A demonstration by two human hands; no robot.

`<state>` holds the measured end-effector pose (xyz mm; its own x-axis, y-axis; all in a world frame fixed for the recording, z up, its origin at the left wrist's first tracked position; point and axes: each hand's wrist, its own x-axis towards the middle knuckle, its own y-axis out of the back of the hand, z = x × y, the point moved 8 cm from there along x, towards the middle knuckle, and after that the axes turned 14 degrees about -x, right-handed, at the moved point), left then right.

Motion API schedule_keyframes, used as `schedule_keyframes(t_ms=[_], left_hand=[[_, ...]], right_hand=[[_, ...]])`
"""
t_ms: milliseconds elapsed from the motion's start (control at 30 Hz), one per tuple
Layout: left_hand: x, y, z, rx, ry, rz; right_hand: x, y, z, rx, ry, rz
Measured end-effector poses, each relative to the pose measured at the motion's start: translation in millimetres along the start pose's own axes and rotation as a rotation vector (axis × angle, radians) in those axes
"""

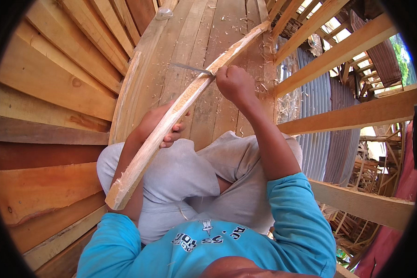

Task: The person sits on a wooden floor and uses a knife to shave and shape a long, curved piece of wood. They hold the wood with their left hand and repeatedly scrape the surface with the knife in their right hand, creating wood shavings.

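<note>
A long, pale length of wood [149,143] slants across the view, from beside my left arm up to the far right of the floor. Roughly cut, bare surfaces show along its upper face. From beneath, my left hand [153,121] grips it near the middle, fingers curled round its underside. My right hand [236,85] is closed in a fist on a knife, whose handle is mostly hidden. Its thin grey blade [190,67] lies across the wood, touching it, with the tip pointing left.
Curled shavings lie over the plank floor [171,41]. Stacked boards [55,88] form a wall close on my left. Wooden rails [347,118] run along the right, with corrugated metal sheets [315,106] beyond. A small clear object [163,13] sits at the far left.
</note>
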<state>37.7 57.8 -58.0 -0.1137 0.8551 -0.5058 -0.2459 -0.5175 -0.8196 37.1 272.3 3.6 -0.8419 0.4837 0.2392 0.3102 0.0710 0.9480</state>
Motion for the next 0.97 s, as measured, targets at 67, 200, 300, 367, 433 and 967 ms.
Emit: schedule_keyframes(t_ms=[67,200,300,367,433,967], left_hand=[[0,5,6,0.014,0.002,-0.042],[-8,4,12,0.03,-0.034,-0.019],[-15,-5,3,0.081,-0.048,0.049],[-19,-14,-3,0.085,-0.066,0.04],[-16,-11,0,0.069,-0.083,-0.03],[-6,2,3,-0.189,0.051,-0.22]], right_hand=[[-5,-1,-10,0.036,-0.041,-0.047],[-20,-7,-38,-0.044,-0.033,-0.199],[9,-6,34,-0.076,-0.216,-0.129],[17,2,53,-0.036,-0.298,-0.074],[3,2,44,0.036,-0.27,-0.092],[29,-37,66,-0.013,-0.224,0.021]])
